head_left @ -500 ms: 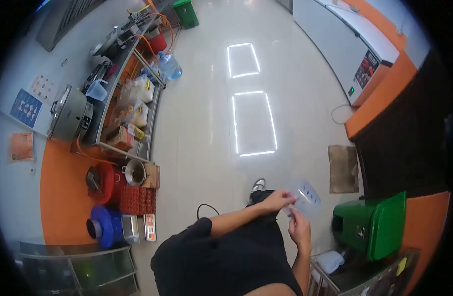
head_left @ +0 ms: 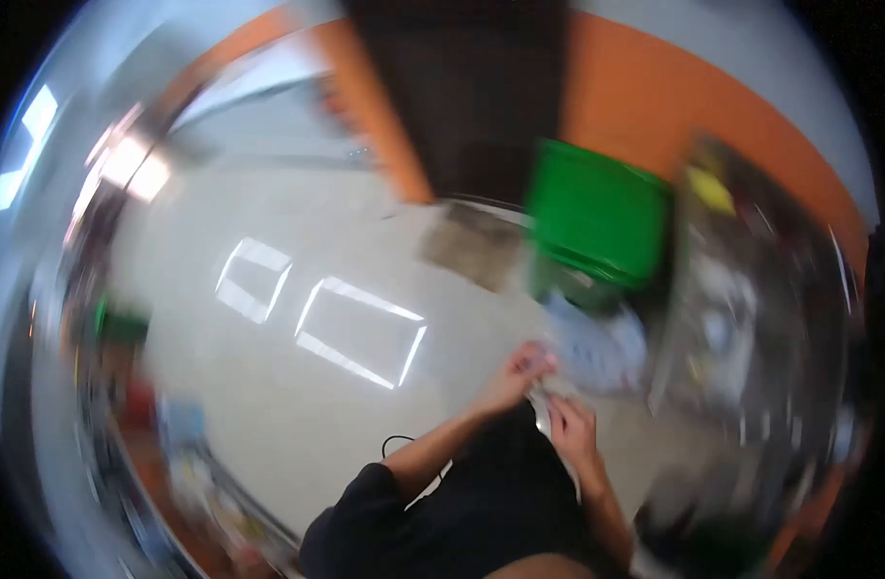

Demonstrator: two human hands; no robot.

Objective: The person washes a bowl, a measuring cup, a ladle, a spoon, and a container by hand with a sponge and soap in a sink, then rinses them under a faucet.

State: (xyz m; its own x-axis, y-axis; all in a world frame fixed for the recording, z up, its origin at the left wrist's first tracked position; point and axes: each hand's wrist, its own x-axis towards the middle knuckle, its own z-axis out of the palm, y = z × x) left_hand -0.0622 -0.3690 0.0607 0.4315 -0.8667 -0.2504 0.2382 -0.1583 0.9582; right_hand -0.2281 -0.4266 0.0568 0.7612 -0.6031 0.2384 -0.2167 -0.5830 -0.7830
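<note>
1. View has swung right since the earlier frame; the pale floor (head_left: 220,386) now lies mainly left of the hands.
2. Green bin (head_left: 601,212): stands on the far side of the hands, formerly at their right.
3. Brown mat (head_left: 473,244): flat on the floor, left of the bin.
4. Clear plastic bag (head_left: 597,349): motion-blurred, between hands and bin.
5. Left hand (head_left: 521,374): fingers pinching the bag's near edge.
6. Right hand (head_left: 572,427): nearer, fingers curled at the same edge; blur obscures whether they pinch it.
</note>
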